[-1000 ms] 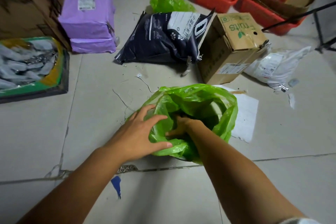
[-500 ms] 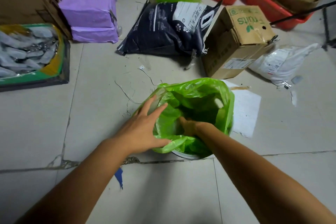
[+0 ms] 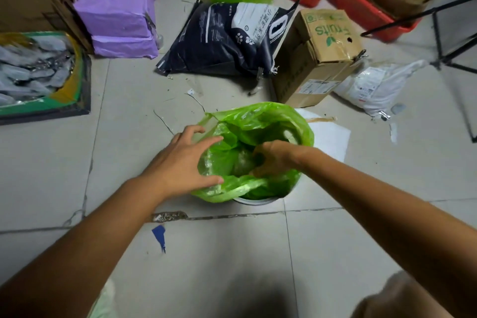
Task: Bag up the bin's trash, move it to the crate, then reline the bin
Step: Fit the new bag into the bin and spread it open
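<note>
Cluttered tiled floor (image 3: 335,253); my left hand (image 3: 180,162) lies spread on the green bin liner (image 3: 258,116), right hand (image 3: 276,157) curled inside, grip unclear

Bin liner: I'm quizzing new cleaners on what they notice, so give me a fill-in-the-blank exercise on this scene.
The bag lining the bin is ____.
The hand inside the bag is the person's ____.
The cardboard box bears the word ____.
The crate holding cardboard is ____.
Missing words: green; right; Fruits; red.
</note>
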